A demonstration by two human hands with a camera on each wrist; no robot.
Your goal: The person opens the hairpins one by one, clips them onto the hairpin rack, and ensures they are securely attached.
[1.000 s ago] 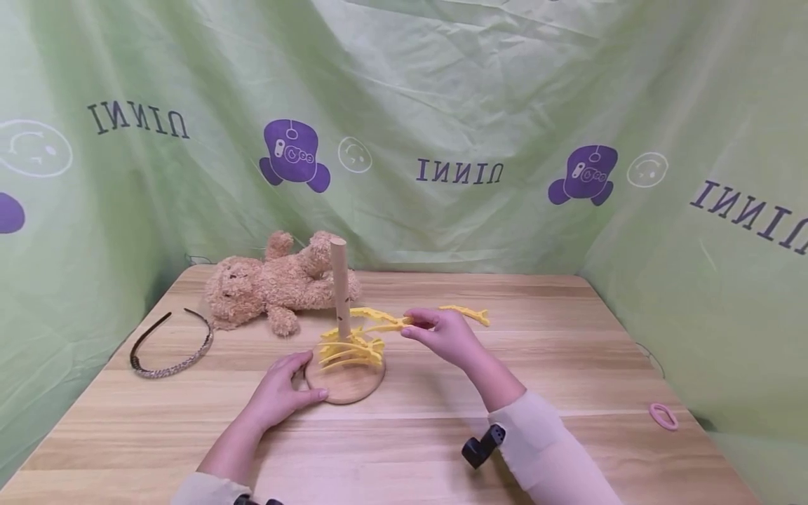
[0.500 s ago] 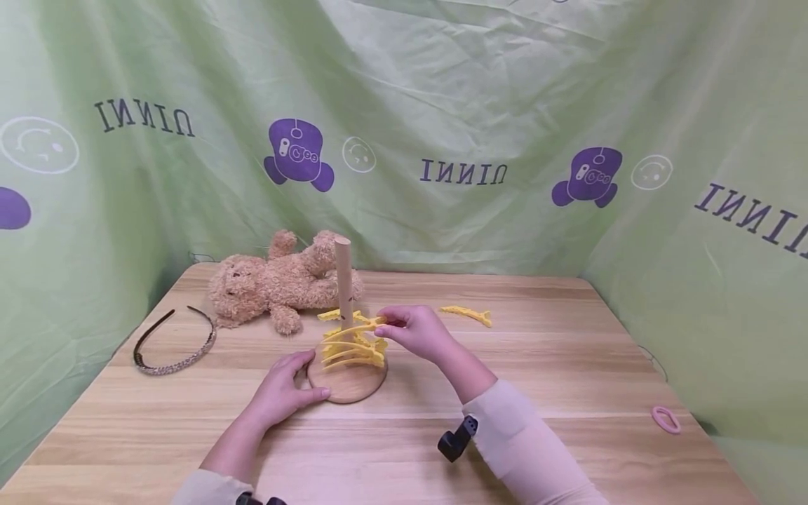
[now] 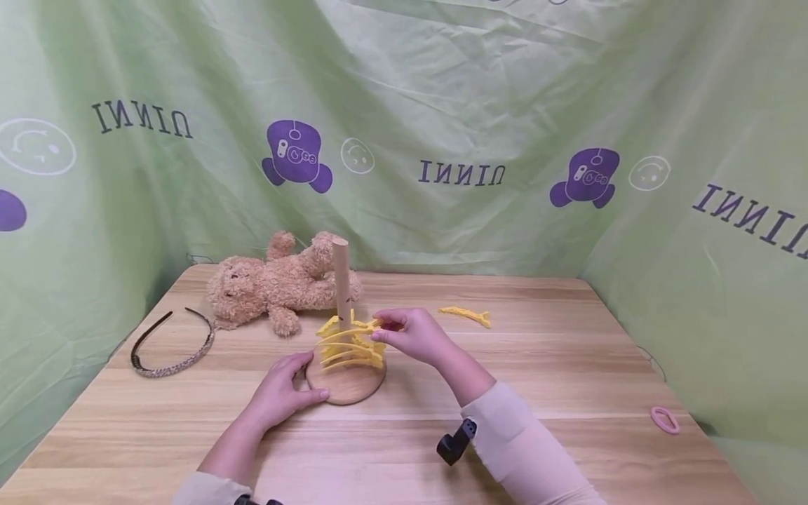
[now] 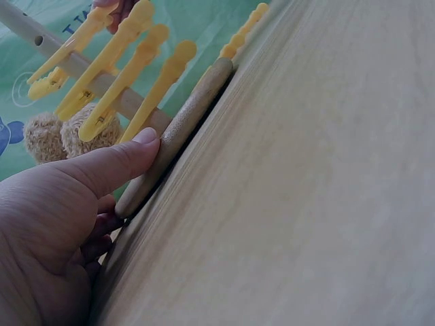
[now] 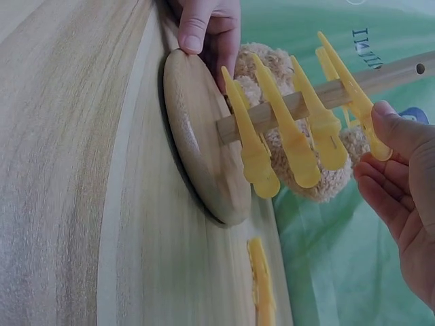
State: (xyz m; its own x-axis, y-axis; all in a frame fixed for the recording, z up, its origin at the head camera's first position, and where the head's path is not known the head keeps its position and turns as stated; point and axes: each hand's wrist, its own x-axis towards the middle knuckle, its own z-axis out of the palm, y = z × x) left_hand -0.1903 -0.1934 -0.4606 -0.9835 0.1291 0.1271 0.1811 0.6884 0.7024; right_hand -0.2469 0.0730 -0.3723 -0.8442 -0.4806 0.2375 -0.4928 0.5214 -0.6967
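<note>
My left hand (image 3: 284, 393) holds the rim of a round wooden base (image 3: 353, 388), thumb on top and other fingers at the edge. A wooden post (image 3: 341, 277) rises from that base. Three yellow hair clips (image 5: 292, 146) sit across the lower post, one above another. Above them, my right hand (image 3: 413, 335) pinches the wide end of another yellow hair clip (image 5: 350, 85). Its two long arms are spread, one on each side of the post. One more yellow hair clip (image 3: 466, 314) lies on the table behind the right forearm.
A brown teddy bear (image 3: 284, 284) lies on its back behind the post. At the left is a headband (image 3: 173, 368) with a sparkling band. A pink hair tie (image 3: 664, 420) lies near the table's right edge. Green printed cloth (image 3: 480, 105) hangs around the wooden table (image 3: 505, 351).
My right hand has moved left with its clip, bringing the clip's arms to either side of the post, and has lowered slightly. The left hand stays on the base.
</note>
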